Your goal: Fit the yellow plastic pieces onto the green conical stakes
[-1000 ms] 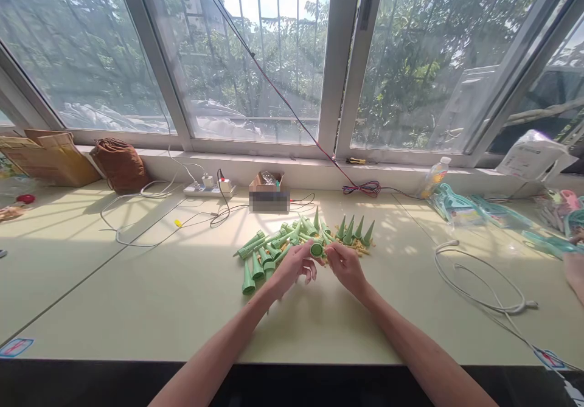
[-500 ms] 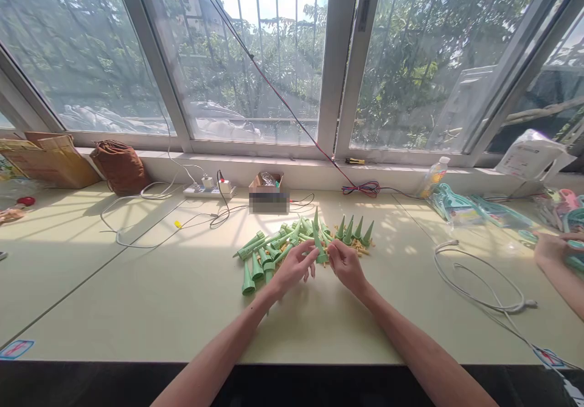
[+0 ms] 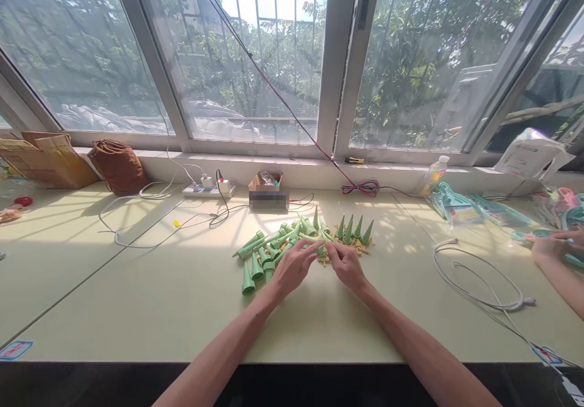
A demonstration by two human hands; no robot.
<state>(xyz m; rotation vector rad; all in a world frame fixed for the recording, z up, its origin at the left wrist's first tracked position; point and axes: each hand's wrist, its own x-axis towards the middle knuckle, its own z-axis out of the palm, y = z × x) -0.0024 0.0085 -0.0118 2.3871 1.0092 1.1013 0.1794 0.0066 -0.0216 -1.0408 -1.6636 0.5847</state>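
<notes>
My left hand point(image 3: 294, 267) has its fingers closed on a green cone point(image 3: 322, 251), mostly hidden by the fingers. Just to the right, my right hand point(image 3: 347, 266) is pinched up against the cone's end; whatever its fingertips hold is too small to make out. Left of and behind my hands lies a pile of hollow green cones point(image 3: 257, 268), several with their wide open ends showing. Beyond my right hand, several green cones point(image 3: 349, 230) stand upright, points up. Small yellow pieces point(image 3: 361, 249) are scattered around their bases and under my hands.
At the back are a small cardboard box point(image 3: 266, 182), a power strip point(image 3: 207, 191) and a bundled cable point(image 3: 362, 188). A grey cable point(image 3: 479, 300) coils on the right. Another person's hand point(image 3: 550, 252) works at the far right near teal items in plastic bags point(image 3: 458, 206).
The green cone between my hands stood upright and now lies tilted, its end turned toward my right hand. My left fingers have closed further over it. The other person's hand has shifted slightly.
</notes>
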